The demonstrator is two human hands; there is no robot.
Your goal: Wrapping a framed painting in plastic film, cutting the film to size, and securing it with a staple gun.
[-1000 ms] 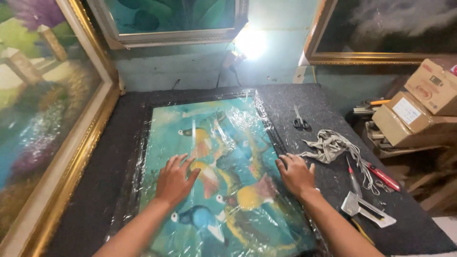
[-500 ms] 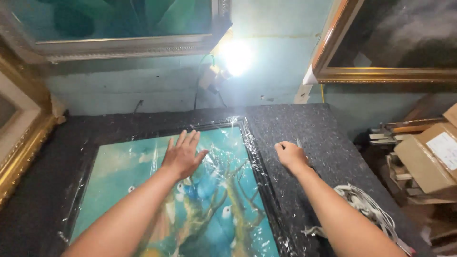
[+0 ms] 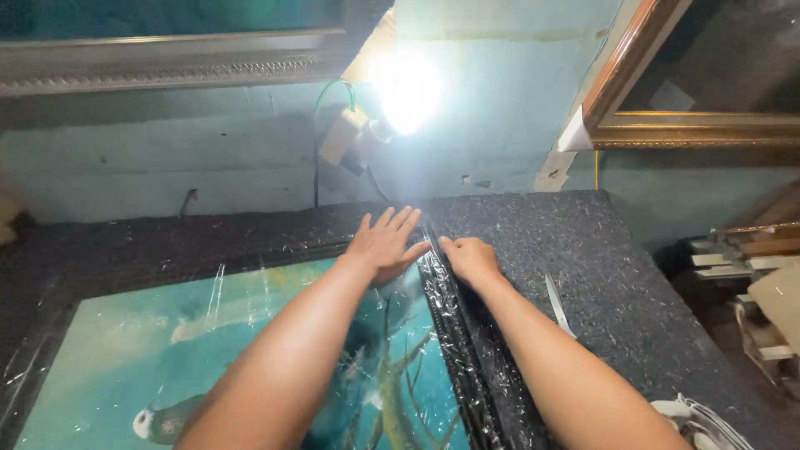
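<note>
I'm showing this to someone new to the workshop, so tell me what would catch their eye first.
The bare lamp glaring on the blue wall at top centre draws the eye first. Below it, the left hand lies flat on the far right corner of a teal painting wrapped in clear plastic, while the right hand presses its black frame edge. A gold picture frame leans at upper right.

Both hands pressed the plastic-wrapped painting at its far right corner, left hand flat, right hand seemingly curled on the black frame edge.
</note>
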